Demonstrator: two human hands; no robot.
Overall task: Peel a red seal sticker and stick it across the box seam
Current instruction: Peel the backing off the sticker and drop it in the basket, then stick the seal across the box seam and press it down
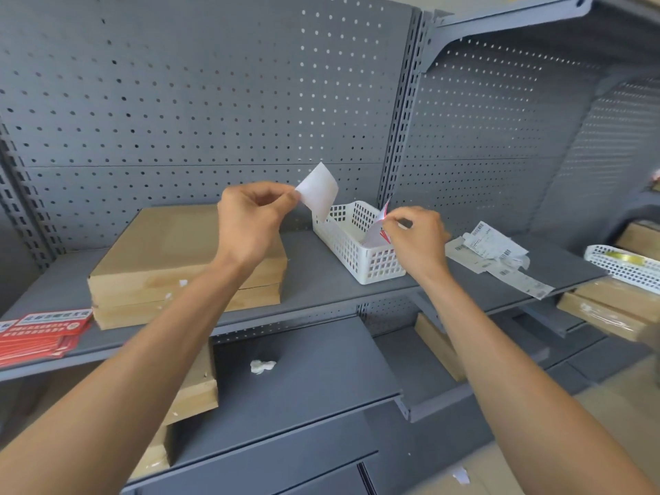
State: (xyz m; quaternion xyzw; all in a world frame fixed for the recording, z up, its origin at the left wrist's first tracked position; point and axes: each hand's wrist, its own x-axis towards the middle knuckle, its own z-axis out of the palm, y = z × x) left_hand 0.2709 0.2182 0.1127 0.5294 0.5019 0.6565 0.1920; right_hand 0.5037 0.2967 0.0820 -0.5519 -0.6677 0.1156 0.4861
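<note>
Head view, only one: both hands are raised in front of the grey pegboard shelving, above the middle shelf point(321, 273). Left hand point(250, 223) is pinched closed on a white backing sheet point(319, 191), which sticks up and to the right from the fingertips, tilted. Right hand point(416, 237) is pinched closed on the red seal sticker point(382, 223), held over the white perforated basket point(357, 251); the sticker curls, white underside toward the camera, red showing only at the edges, long axis running roughly up-down. The two pieces are apart, so the peel looks done or nearly done. Target: the stack of flat cardboard boxes point(160, 251) lies down-left of the sticker, under and behind the left hand; the left hand is nearer to it, but the sticker sits in the right. Box seam not clearly readable from here; the front edges show the split between stacked boxes. Next move likely carries the sticker left and down across the basket rim. More red sticker sheets point(43, 334) lie at the shelf's left end, barcode labels point(496, 259) at the right.
</note>
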